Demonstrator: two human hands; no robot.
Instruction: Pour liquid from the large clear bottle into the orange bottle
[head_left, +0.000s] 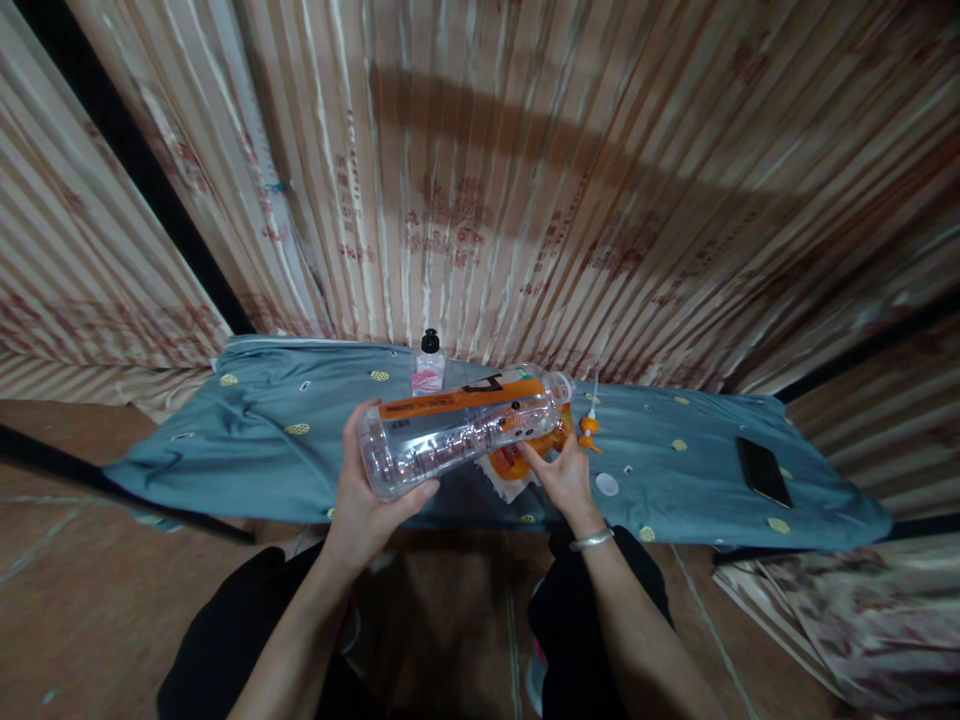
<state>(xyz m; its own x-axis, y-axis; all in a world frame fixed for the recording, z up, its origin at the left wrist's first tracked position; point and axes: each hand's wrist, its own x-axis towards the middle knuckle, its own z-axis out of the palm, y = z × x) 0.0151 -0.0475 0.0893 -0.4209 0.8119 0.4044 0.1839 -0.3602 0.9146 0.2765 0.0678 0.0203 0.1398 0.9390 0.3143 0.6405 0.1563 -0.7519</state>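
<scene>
A large clear plastic bottle (457, 440) with an orange label lies tilted in the air, its uncapped mouth toward the right. My left hand (371, 515) is closed around its base. Just behind and below its neck is an orange bottle (514, 462), partly hidden by the clear one. My right hand (566, 480) grips the orange bottle near its upper right end; some of the fingers are out of sight. Whether liquid passes between the two mouths I cannot make out. A white tissue (511, 490) lies under the orange bottle.
An orange pump head (589, 430) with a white tube lies right of my right hand, near a white round cap (607, 484). A small black-capped bottle (428, 372) stands behind. A dark phone (763, 470) rests on the blue cloth (690, 480). Curtains hang behind.
</scene>
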